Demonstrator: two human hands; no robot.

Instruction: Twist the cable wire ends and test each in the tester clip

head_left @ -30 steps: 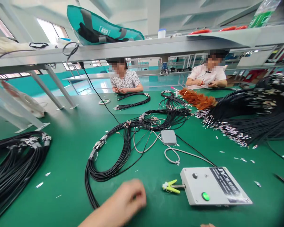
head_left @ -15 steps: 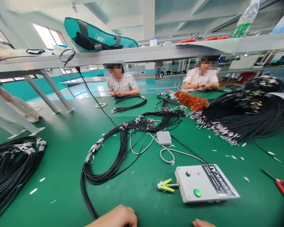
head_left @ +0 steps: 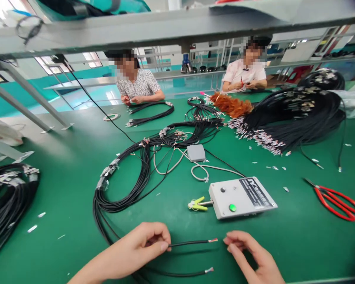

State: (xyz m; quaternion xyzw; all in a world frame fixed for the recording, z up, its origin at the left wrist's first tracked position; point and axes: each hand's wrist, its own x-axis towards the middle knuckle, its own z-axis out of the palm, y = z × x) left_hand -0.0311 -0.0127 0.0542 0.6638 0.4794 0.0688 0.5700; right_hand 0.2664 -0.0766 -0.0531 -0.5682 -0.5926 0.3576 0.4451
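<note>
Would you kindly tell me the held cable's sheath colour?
The sheath is black, best seen in the head view.

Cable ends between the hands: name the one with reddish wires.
The upper cable, pinched in the left hand; the lower cable looks bluish-white at its tip.

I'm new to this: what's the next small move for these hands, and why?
Probably ease the right hand slightly toward the left hand and pinch the reddish, bare-wired tip of the thin black cable. The left hand grips that cable with its tip pointing at the right hand, whose thumb and fingers look empty, just short of touching it.
</note>
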